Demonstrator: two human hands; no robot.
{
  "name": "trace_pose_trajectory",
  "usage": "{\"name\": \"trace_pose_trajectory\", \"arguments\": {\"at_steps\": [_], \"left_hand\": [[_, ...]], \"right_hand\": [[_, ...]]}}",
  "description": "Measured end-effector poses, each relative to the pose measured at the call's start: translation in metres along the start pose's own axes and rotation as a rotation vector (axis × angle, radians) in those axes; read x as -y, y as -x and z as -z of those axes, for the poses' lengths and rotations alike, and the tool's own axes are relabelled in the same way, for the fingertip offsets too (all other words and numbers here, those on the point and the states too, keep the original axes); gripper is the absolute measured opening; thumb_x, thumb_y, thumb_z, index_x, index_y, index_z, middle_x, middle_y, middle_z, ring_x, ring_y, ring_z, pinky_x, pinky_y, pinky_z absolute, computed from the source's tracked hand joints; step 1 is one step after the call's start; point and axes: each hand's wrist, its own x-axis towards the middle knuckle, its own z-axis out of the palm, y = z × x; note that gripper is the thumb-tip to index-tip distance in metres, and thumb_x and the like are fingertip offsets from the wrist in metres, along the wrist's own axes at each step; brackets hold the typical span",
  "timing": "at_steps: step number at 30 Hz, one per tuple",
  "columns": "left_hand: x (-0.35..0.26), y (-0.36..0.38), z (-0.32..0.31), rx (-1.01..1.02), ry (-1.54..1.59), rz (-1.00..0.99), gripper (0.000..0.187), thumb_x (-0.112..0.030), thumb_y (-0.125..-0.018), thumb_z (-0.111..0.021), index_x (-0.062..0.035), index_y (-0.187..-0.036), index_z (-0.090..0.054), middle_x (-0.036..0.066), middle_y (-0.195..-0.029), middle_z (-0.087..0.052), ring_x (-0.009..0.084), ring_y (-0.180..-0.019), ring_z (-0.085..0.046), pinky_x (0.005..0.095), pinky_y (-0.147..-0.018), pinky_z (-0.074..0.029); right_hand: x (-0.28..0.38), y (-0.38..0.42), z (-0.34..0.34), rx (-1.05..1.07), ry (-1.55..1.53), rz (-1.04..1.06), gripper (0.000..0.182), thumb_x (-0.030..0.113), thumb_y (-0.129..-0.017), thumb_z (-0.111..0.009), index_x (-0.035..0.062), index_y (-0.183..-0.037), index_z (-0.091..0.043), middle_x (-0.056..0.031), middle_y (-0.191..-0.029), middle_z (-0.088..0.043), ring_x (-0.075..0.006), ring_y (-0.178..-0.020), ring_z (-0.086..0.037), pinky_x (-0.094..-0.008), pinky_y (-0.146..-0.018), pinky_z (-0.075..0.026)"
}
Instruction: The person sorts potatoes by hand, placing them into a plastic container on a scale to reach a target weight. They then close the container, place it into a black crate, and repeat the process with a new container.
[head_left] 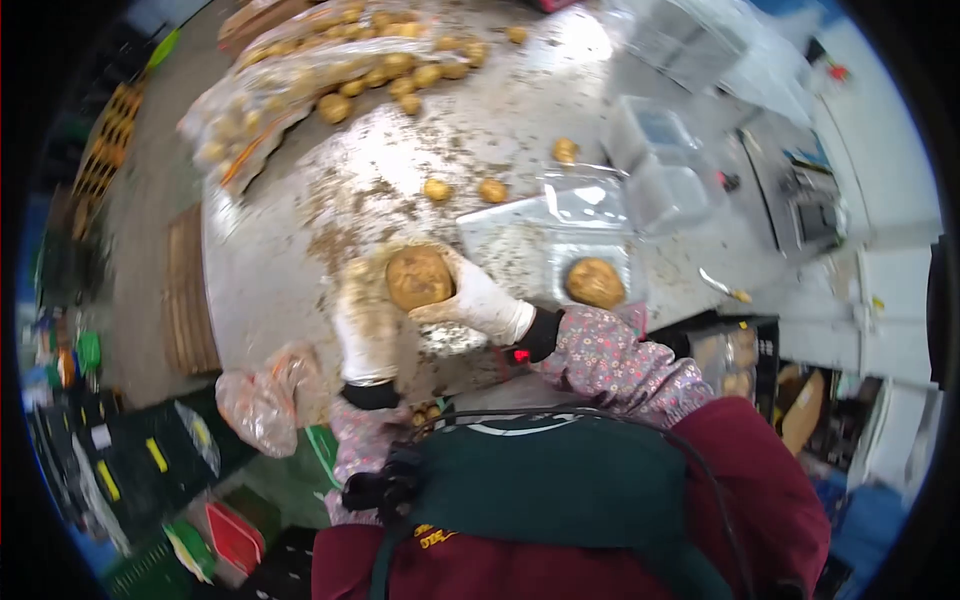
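Observation:
A large brown potato [418, 278] is between my two gloved hands, above the metal table. My right hand [482, 303] grips its right side, thumb on the near side and fingers round the far edge. My left hand [366, 318], in a soiled and slightly blurred white glove, is closed against its left and far side. To the right, another large potato [595, 283] sits in an open clear plastic clamshell tray [556, 268]. Two small potatoes, one yellow potato [437, 190] and one beside it [492, 190], lie beyond my hands.
Loose soil covers the metal table [265, 270]. Plastic bags of potatoes [250, 105] lie at the far left. Clear containers [668, 190] stand at the right, near a scale [800, 205] and a small knife [725, 286]. A crumpled plastic bag [265, 400] hangs at the near left edge.

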Motion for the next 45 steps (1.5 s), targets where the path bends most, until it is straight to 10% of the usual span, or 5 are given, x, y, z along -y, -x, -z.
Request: {"name": "trace_pose_trajectory", "arguments": {"at_steps": [9, 16, 25, 30, 45], "left_hand": [[-0.035, -0.044, 0.125, -0.345, -2.867, -0.271, 0.04, -0.048, -0.087, -0.063, -0.0113, -0.096, -0.075, 0.017, -0.138, -0.052, 0.0383, -0.133, -0.041, 0.0695, -0.107, -0.019], [0.048, -0.016, -0.035, 0.192, -1.747, -0.946, 0.015, -0.023, -0.086, -0.07, -0.0149, -0.098, -0.072, 0.002, -0.113, -0.067, 0.0219, -0.113, -0.058, 0.0426, -0.111, -0.025], [0.176, 0.026, -0.157, 1.222, -1.746, -0.206, 0.067, -0.047, -0.074, -0.074, -0.0074, -0.125, -0.055, 0.019, -0.117, -0.061, 0.0316, -0.113, -0.056, 0.0448, -0.098, -0.043], [0.177, 0.042, -0.143, 0.54, -2.118, -0.906, 0.047, -0.037, -0.08, -0.065, -0.0045, -0.114, -0.06, 0.015, -0.107, -0.059, 0.0347, -0.108, -0.053, 0.0536, -0.105, -0.031], [0.076, 0.002, -0.027, -0.117, -0.908, -0.527, 0.039, -0.023, -0.096, -0.061, -0.0017, -0.128, -0.051, 0.007, -0.106, -0.058, 0.0159, -0.094, -0.055, 0.0313, -0.086, -0.047]], "right_hand": [[0.071, 0.116, 0.118, -0.616, 0.61, 0.119, 0.096, 0.022, -0.068, -0.086, 0.0048, -0.146, -0.032, -0.0153, -0.126, -0.058, -0.0236, -0.114, -0.059, -0.0357, -0.099, -0.048], [0.081, 0.151, 0.187, -0.592, 0.955, 0.192, 0.097, 0.011, -0.063, -0.081, 0.0063, -0.147, -0.033, -0.0145, -0.136, -0.052, -0.0246, -0.124, -0.053, -0.0357, -0.107, -0.04], [0.046, 0.16, 0.17, -0.883, 0.72, 0.166, 0.096, 0.023, -0.066, -0.085, -0.0012, -0.144, -0.034, -0.017, -0.12, -0.062, -0.0262, -0.112, -0.06, -0.0349, -0.098, -0.047], [0.039, 0.163, 0.156, -0.866, 1.056, -0.119, 0.1, 0.043, -0.069, -0.08, -0.0008, -0.146, -0.032, -0.0241, -0.134, -0.05, -0.0417, -0.126, -0.044, -0.0511, -0.109, -0.028], [0.038, 0.219, 0.232, -1.12, 0.919, 0.197, 0.043, 0.017, -0.09, -0.066, 0.0, -0.128, -0.057, -0.0179, -0.125, -0.06, -0.027, -0.117, -0.055, -0.0356, -0.102, -0.041]]}}
